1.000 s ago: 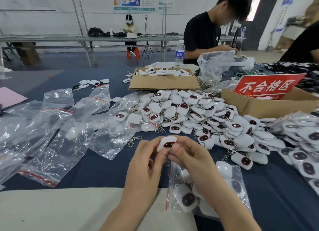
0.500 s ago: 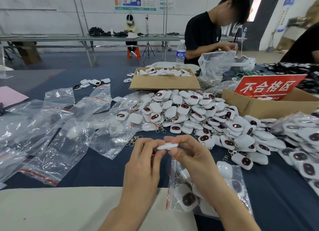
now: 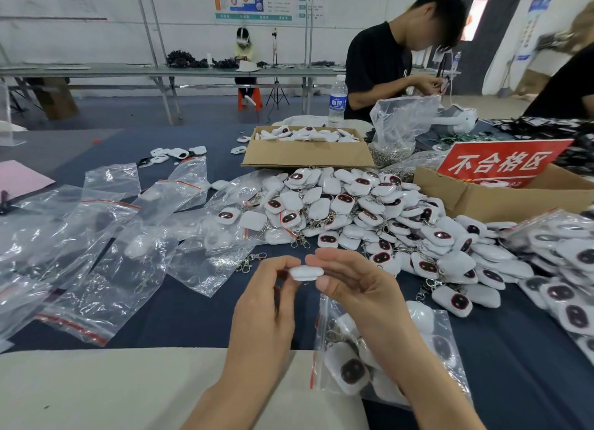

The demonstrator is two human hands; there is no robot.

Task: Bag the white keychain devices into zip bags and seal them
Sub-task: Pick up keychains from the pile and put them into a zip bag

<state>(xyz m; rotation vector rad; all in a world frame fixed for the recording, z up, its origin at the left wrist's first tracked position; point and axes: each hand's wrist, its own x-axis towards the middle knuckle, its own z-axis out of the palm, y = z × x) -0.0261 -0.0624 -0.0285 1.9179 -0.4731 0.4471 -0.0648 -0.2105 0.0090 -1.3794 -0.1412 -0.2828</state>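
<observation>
Pinching one white keychain device [image 3: 306, 273] edge-on, both the left hand [image 3: 263, 314] and right hand [image 3: 352, 288] grip it with curled fingers. A part-filled zip bag [image 3: 446, 342] lies beneath the right wrist on the surface [image 3: 180, 317].

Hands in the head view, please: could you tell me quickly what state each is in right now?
Left hand: pinching one end of the white keychain device.
Right hand: pinching its other end.
</observation>
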